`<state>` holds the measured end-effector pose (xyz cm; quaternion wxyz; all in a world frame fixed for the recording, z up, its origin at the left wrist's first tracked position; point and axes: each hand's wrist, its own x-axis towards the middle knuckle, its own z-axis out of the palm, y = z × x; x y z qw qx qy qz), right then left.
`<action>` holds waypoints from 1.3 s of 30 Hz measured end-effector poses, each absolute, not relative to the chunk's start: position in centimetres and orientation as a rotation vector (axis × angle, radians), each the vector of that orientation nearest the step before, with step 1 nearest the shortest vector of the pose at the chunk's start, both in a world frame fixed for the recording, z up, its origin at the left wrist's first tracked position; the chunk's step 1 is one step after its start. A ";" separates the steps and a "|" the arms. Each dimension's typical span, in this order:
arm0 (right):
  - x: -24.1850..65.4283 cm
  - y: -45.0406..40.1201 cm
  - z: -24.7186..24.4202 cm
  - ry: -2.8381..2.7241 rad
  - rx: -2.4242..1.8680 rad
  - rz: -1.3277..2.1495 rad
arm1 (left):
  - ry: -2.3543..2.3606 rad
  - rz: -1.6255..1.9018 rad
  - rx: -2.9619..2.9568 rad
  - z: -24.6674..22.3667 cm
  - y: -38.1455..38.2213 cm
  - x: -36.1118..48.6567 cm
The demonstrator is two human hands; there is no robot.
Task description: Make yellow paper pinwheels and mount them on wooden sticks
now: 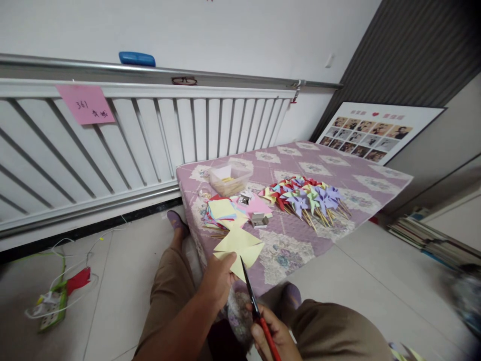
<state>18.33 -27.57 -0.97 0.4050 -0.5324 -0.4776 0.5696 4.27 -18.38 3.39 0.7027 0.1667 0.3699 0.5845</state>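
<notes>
"How far along are you?"

"Across the cloth (289, 256), the biggest lot is a heap of pinwheels (300, 198) on sticks, and I'd call those done. Nearer me lies a smaller stack of coloured sheets (223, 209), flat and, I judge, left to work. Beside it is the tub (233, 189) with loose sticks in it, also unused by the look of it. Smallest is the one yellow square in my grip (240, 243), part cut: slits run in from its left and right edges."

"And your hands?"

"My left hand (221, 276) pinches the square near its lower corner, over the cloth's near edge. My right hand (271, 331) is wrapped round the scissors (267, 332), tips at the paper."

"What can't you make out?"

"How many pinwheels there are, since they overlap. The lower sheets are covered. My thumb hides part of the square, and I can't tell whether the blades are biting or what the little boxes (259, 220) fully hold."
</notes>
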 end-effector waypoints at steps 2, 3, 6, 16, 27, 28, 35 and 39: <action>18.5 -27.7 -1.1 -1.226 -1.340 1.418 | 0.825 1.296 0.368 3.3 -18.4 4.2; 18.6 -27.7 -1.1 -1.232 -1.341 1.406 | 0.833 1.296 0.360 3.3 -18.4 4.2; 18.7 -27.8 -1.4 -1.234 -1.350 1.387 | 0.842 1.304 0.339 3.3 -18.5 4.2; 18.9 -27.4 -1.5 -1.358 -1.265 1.375 | 0.829 1.304 0.382 3.0 -18.6 4.2; 22.6 -27.4 -3.1 -1.351 -1.458 1.265 | 0.927 1.407 0.319 1.8 -17.0 1.6; 23.3 -27.0 -3.5 -1.327 -1.503 1.189 | 0.939 1.406 0.325 1.7 -17.0 1.2; 28.3 -22.3 -3.9 -1.377 -1.797 0.658 | 0.939 1.317 0.368 0.1 -17.4 0.6; 30.3 -18.5 -3.1 -1.539 -1.963 0.446 | 0.925 1.238 0.378 -0.7 -17.9 1.6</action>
